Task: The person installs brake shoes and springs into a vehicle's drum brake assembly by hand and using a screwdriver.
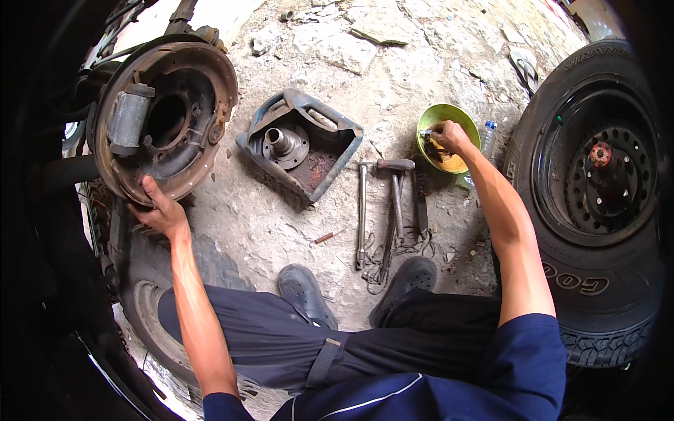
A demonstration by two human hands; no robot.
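Note:
A rusty brake backing plate with a grey wheel cylinder is mounted on the vehicle at left. My left hand grips its lower rim, thumb on the inner face and the other fingers around the edge. Over on the right, my right hand reaches into a green bowl of brownish liquid. Its fingers are closed on something dark that I cannot make out. Dark pieces lie in the liquid beneath them.
A cut-open plastic container holds a metal hub spindle. Near my feet lie a hammer, a long-handled wrench and a red-handled screwdriver. A plastic bottle is beside the bowl; a large wheel stands at right.

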